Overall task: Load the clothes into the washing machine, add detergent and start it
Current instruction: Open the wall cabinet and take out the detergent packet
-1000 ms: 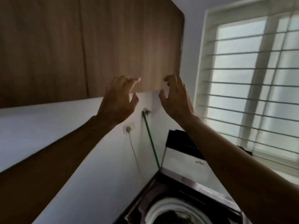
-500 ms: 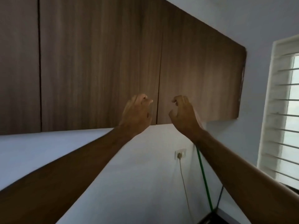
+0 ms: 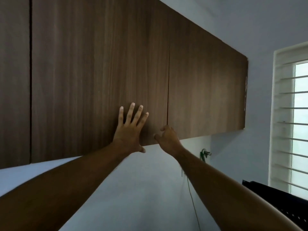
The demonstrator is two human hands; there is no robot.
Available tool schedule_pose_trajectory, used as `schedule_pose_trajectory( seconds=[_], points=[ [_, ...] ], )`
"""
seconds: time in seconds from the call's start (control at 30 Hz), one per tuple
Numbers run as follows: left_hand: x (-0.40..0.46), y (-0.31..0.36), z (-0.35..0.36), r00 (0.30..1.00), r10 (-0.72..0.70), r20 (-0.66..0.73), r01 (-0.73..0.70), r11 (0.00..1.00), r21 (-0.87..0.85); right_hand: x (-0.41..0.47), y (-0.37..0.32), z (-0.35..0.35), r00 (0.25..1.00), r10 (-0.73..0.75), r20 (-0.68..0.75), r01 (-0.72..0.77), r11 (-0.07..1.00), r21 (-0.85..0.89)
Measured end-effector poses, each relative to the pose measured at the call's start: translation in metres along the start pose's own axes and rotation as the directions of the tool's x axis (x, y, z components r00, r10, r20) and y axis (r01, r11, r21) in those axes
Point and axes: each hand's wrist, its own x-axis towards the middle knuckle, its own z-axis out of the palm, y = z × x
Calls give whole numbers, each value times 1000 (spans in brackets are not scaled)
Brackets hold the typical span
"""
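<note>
Left hand (image 3: 129, 129) flat, fingers spread on cabinet door (image 3: 100, 80); right hand (image 3: 167, 137) nearer the seam, fingers curled at its lower corner, gripping nothing clearly.

A dark wood-grain cabinet door (image 3: 100, 77) fills the upper centre of the frame, shut. The left hand (image 3: 129, 129) presses flat on its lower part. The right hand (image 3: 167, 136), fingers curled, sits at its lower right corner.

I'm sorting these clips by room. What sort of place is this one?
Probably a home laundry or utility corner: wood-grain wall cabinets that both hands reach, a green hose at a wall tap, and a louvred window. No washing machine is plainly visible.
</note>
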Motion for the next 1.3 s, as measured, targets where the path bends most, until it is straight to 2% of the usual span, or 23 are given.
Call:
schedule_pose_trajectory(
  seconds=[0.1, 0.2, 0.27, 0.37, 0.57, 0.73, 0.9, 1.03, 1.1, 1.2, 1.3],
  points=[
    [7, 2, 12, 999, 35, -18, -34, 998, 48, 16, 9, 27, 991, 137, -6, -134, 977, 167],
    [9, 7, 20, 998, 39, -46, -33, 992, 119, 30, 15, 46, 930, 363, -56, -326, 885, 331],
    [10, 11, 22, 997, 30, -65, -20, 988, 153, 35, 19, 47, 887, 460, -40, -398, 807, 437],
    [13, 14, 26, 997, 31, -67, -19, 986, 163, 42, 23, 45, 878, 479, 28, -402, 704, 586],
    [15, 17, 25, 994, 90, -61, -80, 985, 156, 38, 33, 32, 878, 475, 61, -375, 601, 706],
    [8, 23, 15, 992, 127, -17, -123, 981, 148, 14, 24, 29, 846, 533, -30, -403, 675, 618],
    [-11, 30, -9, 972, 210, -105, -205, 977, 48, -4, 8, 0, 913, 391, -119, -278, 807, 521],
    [-33, 36, -33, 962, 213, -169, -217, 976, -6, -15, -19, -44, 901, 320, -293, -155, 868, 472],
    [-45, 36, -45, 955, 222, -197, -232, 972, -33, -22, -25, -65, 903, 270, -333, -115, 901, 418],
    [-60, 41, -62, 958, 191, -215, -220, 969, -115, -43, -26, -87, 920, 200, -338, -73, 932, 354],
    [-68, 52, -86, 960, 134, -248, -201, 942, -268, -64, -29, -103, 918, 137, -373, -16, 951, 309]
  ],
)
